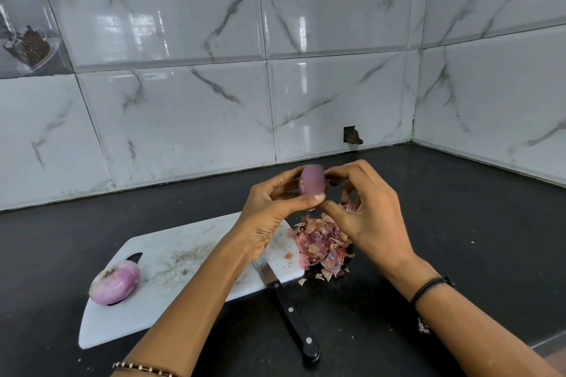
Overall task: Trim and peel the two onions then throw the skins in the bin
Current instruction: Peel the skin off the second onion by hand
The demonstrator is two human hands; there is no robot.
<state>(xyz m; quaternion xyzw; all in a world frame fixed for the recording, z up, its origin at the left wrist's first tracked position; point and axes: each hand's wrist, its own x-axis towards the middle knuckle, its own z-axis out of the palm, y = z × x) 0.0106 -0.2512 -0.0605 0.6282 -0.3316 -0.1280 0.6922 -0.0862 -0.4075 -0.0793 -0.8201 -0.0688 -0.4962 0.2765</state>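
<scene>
From the head camera, the left hand (269, 211) and right hand (367, 214) hold up a purple onion (312, 183), slightly blurred, above the dark bench (459, 223), both sets of fingers curled around it. Below lies a heap of skins (321, 246) at the right end of a white cutting board (171, 254). A second onion (115, 283) rests at the board's left end. A knife (291, 312) lies with its blade on the board and its handle on the bench.

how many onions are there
2. The held onion is gripped between the left hand and right hand above the skins; the second onion lies on the left end of the cutting board. None looks hidden.
</scene>
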